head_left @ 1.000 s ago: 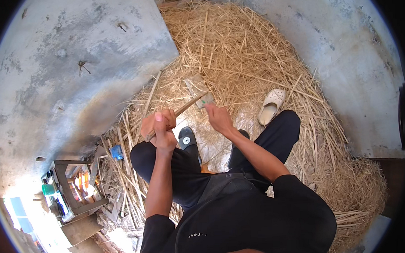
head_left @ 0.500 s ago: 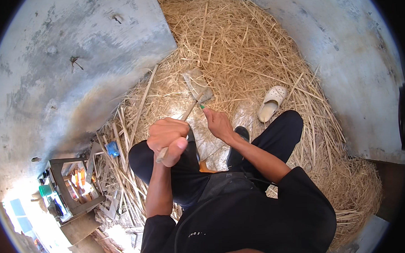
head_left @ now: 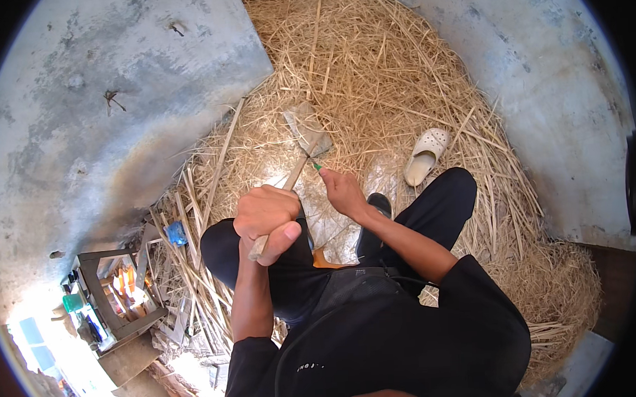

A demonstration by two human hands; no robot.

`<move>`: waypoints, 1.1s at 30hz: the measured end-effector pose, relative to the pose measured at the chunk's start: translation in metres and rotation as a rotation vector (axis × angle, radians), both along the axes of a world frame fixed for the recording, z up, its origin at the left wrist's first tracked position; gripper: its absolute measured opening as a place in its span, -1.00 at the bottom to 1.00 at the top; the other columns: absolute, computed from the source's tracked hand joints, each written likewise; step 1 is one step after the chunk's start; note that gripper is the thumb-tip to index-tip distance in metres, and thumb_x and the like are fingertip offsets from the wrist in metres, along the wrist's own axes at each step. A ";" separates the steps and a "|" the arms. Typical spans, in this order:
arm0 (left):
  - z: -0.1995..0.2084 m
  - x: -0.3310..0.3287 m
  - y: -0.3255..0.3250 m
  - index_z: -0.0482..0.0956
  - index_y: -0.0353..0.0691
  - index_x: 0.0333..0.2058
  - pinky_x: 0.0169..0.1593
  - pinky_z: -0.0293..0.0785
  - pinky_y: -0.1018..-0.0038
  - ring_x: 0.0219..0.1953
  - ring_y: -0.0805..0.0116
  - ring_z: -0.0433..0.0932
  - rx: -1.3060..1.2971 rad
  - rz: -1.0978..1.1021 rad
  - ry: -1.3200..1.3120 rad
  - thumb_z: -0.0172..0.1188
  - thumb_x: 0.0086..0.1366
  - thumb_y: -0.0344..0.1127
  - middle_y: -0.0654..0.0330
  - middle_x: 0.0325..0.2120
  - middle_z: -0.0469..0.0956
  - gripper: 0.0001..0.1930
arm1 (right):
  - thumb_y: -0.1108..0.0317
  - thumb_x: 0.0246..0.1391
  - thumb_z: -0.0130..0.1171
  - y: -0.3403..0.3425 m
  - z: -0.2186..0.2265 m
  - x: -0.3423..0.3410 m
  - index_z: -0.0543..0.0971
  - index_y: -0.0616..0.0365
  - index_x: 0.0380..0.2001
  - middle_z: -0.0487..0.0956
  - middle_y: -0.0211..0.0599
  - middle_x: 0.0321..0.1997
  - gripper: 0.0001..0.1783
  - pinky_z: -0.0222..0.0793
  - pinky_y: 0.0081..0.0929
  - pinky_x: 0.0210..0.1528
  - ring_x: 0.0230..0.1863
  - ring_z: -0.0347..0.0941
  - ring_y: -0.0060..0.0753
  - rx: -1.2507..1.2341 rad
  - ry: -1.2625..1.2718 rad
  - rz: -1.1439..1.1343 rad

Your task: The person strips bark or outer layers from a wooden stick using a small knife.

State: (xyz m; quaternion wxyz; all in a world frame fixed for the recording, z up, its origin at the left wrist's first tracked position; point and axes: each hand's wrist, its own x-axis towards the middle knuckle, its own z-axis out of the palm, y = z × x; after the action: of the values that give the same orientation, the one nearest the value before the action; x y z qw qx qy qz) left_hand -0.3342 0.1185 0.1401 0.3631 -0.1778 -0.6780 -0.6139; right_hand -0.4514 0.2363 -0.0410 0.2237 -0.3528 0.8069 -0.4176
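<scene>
My left hand [head_left: 266, 218] is closed around a pale wooden strip [head_left: 296, 174], which slants away from me with its near end poking out below my thumb. My right hand [head_left: 342, 192] is closed on a small green-handled tool [head_left: 317, 166]. Only the tool's green front part shows; its thin dark tip meets or nearly meets the strip's far end, too small to make out exactly. Beyond that end, a grey flat stone-like piece [head_left: 317, 142] lies on the straw-strewn floor.
Straw-like shavings [head_left: 391, 75] cover the floor ahead and to the right. A beige clog [head_left: 427, 157] lies right of my hands. Long strips [head_left: 191, 225] lean on the left near a blue crumpled item [head_left: 176, 234] and a wooden stool-like frame [head_left: 113, 300]. Grey walls [head_left: 149, 78] flank both sides.
Both hands keep their grips in nearly the same place. The strip's far end and the green tool have barely moved; the whole view has shifted slightly.
</scene>
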 end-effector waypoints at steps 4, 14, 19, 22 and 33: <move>-0.001 -0.002 0.017 0.13 -0.23 -0.80 -0.72 -0.02 0.39 -0.85 0.33 0.09 -0.070 -0.042 -0.007 0.10 0.14 -0.47 0.28 -0.85 0.07 -0.59 | -0.06 0.33 -0.26 -0.003 -0.067 -0.037 0.60 0.38 -0.54 0.55 0.34 -0.45 -0.27 0.39 0.12 -0.16 -0.32 0.53 0.33 0.331 0.116 -0.071; -0.002 -0.004 0.003 0.13 -0.29 -0.80 -0.74 -0.05 0.43 -0.85 0.39 0.03 0.010 0.202 0.095 0.04 0.14 -0.49 0.26 -0.86 0.08 -0.61 | 0.03 0.32 -0.17 -0.013 0.018 -0.023 0.57 0.31 -0.40 0.52 0.23 -0.47 -0.45 0.33 0.07 -0.27 -0.37 0.47 0.30 -0.001 -0.027 0.019; -0.007 -0.010 0.007 0.14 -0.30 -0.80 -0.72 -0.03 0.41 -0.85 0.36 0.04 -0.005 0.185 0.014 0.07 0.11 -0.50 0.25 -0.85 0.08 -0.62 | 0.07 0.31 -0.13 -0.016 0.020 -0.008 0.58 0.31 -0.36 0.50 0.25 -0.50 -0.50 0.35 -0.01 -0.30 -0.39 0.48 0.28 -0.085 -0.031 -0.003; -0.007 -0.011 0.012 0.12 -0.30 -0.79 -0.71 -0.03 0.41 -0.84 0.35 0.05 -0.004 0.135 -0.014 0.07 0.10 -0.51 0.24 -0.85 0.08 -0.63 | 0.01 0.32 -0.19 -0.022 -0.033 -0.031 0.60 0.28 -0.30 0.52 0.28 -0.46 -0.46 0.38 -0.01 -0.25 -0.33 0.49 0.33 0.212 0.059 -0.021; -0.013 -0.005 -0.006 0.10 -0.26 -0.79 -0.76 -0.06 0.53 -0.86 0.49 0.02 0.243 0.390 0.124 0.01 0.23 -0.42 0.30 -0.89 0.11 -0.57 | 0.06 0.31 -0.15 -0.001 0.024 -0.005 0.59 0.22 -0.32 0.53 0.18 -0.54 -0.53 0.40 -0.01 -0.37 -0.44 0.50 0.25 -0.027 0.030 0.039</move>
State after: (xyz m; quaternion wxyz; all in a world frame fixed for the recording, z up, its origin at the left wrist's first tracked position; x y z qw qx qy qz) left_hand -0.3388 0.1127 0.1268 0.5345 -0.0361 -0.5970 -0.5972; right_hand -0.4564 0.2349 -0.0174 0.2148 -0.3776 0.7974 -0.4188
